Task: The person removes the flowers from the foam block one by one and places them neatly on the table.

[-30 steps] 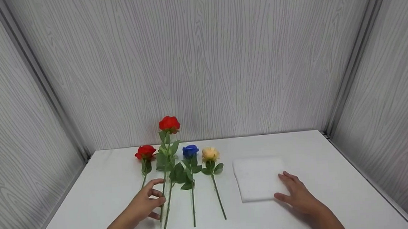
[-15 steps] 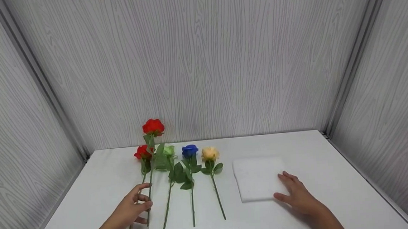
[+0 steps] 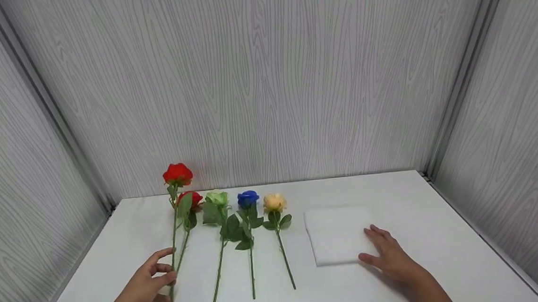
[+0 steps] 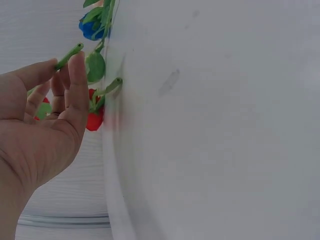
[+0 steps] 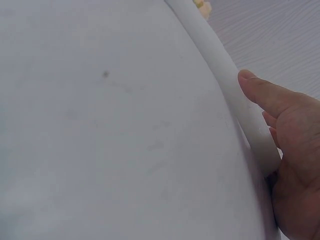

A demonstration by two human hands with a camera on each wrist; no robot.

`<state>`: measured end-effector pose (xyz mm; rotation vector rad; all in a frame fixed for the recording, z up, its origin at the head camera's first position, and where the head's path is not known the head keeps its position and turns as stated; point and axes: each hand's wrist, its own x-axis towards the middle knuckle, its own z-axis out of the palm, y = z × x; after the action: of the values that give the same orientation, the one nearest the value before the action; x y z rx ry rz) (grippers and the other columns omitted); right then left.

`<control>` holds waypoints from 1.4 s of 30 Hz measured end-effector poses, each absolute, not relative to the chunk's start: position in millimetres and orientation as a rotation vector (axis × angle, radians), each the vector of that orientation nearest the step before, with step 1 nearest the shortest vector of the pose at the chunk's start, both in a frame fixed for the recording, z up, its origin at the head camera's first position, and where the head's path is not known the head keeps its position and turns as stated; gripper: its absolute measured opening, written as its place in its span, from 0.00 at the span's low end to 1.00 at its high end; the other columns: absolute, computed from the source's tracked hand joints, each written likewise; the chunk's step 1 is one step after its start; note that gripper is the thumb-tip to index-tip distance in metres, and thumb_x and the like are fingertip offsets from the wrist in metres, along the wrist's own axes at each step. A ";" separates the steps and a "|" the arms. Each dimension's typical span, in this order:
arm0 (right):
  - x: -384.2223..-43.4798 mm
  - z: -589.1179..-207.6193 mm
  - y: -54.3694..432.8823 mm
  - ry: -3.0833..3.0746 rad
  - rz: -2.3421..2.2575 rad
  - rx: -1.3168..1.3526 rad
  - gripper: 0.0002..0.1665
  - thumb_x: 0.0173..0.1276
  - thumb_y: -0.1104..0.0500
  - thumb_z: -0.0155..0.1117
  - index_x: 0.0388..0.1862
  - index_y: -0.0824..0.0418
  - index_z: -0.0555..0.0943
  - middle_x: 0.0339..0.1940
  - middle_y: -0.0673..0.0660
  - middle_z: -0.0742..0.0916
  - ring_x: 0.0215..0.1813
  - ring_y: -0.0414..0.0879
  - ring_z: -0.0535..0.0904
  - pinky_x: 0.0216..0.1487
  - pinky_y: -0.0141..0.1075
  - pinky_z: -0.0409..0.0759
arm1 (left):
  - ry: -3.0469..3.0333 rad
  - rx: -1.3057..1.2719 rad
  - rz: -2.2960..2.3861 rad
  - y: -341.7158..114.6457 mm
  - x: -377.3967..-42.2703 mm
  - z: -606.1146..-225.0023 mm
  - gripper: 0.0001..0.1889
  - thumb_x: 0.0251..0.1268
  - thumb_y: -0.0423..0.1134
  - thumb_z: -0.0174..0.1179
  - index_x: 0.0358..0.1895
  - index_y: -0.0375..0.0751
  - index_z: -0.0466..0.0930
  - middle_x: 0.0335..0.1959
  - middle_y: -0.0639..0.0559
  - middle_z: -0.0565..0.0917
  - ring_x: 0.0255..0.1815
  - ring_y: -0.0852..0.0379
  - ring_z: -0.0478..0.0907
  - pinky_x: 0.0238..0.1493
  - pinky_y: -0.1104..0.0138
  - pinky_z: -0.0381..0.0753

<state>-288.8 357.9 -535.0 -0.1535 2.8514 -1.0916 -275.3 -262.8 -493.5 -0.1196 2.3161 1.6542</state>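
A red rose (image 3: 178, 174) is held by its green stem between the thumb and fingers of my left hand (image 3: 145, 283), its bloom raised over the far left of the table. In the left wrist view the stem's cut end (image 4: 75, 50) pokes out between the fingertips. Just right of it and partly behind lies a second red rose (image 3: 195, 198). My right hand (image 3: 392, 256) rests at the right edge of a flat white folded sheet (image 3: 339, 236), fingers spread; in the right wrist view its thumb lies on the sheet's thick rounded edge (image 5: 250, 120).
A pale green rose (image 3: 217, 198), a blue rose (image 3: 247, 198) and a yellow rose (image 3: 274, 202) lie in a row on the white table (image 3: 340, 290), stems toward me. Grey wood-grain panels (image 3: 264, 85) enclose the table at the back and both sides.
My left hand has carried the red rose leftward, from over the green rose, past the lying red rose, to its left. My right hand has stayed at the white sheet.
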 end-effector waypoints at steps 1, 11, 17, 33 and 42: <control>-289.1 -535.2 358.1 2.854 -1.090 -0.154 0.56 0.75 0.38 0.71 0.88 0.65 0.59 0.90 0.70 0.56 0.90 0.74 0.46 0.88 0.71 0.49 | 2.321 -0.118 1.650 -265.9 -274.9 -493.3 0.37 0.82 0.36 0.61 0.87 0.46 0.54 0.56 0.45 0.76 0.55 0.50 0.81 0.39 0.54 0.92; -289.2 -536.6 357.9 2.862 -1.088 -0.143 0.56 0.75 0.37 0.71 0.88 0.64 0.59 0.90 0.70 0.56 0.90 0.74 0.46 0.88 0.70 0.50 | 2.349 -0.149 1.591 -295.7 -272.6 -495.2 0.37 0.83 0.37 0.61 0.87 0.44 0.53 0.55 0.47 0.76 0.54 0.51 0.81 0.40 0.54 0.92; -288.6 -535.7 357.6 2.865 -1.101 -0.153 0.55 0.75 0.39 0.72 0.87 0.64 0.60 0.90 0.70 0.57 0.90 0.74 0.47 0.88 0.70 0.51 | 2.363 -0.187 1.539 -312.0 -271.9 -497.4 0.38 0.83 0.36 0.61 0.87 0.42 0.53 0.55 0.45 0.76 0.52 0.51 0.81 0.41 0.52 0.93; -288.4 -535.5 357.5 2.864 -1.071 -0.146 0.56 0.75 0.37 0.70 0.88 0.65 0.59 0.90 0.69 0.56 0.90 0.73 0.46 0.89 0.70 0.48 | 2.312 -0.234 1.436 -337.8 -278.9 -504.1 0.40 0.80 0.37 0.65 0.86 0.36 0.54 0.49 0.47 0.83 0.46 0.54 0.83 0.39 0.57 0.93; -286.4 -533.4 356.6 2.872 -1.074 -0.177 0.55 0.76 0.38 0.70 0.87 0.67 0.59 0.90 0.70 0.57 0.90 0.74 0.48 0.89 0.69 0.49 | 2.374 -0.258 1.298 -341.0 -290.8 -497.3 0.39 0.79 0.37 0.65 0.85 0.36 0.56 0.57 0.39 0.83 0.49 0.54 0.83 0.38 0.61 0.92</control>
<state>-286.4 356.6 -533.4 -0.1774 2.8715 -1.0736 -290.8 -341.0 -497.3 -0.2584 2.3738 1.2980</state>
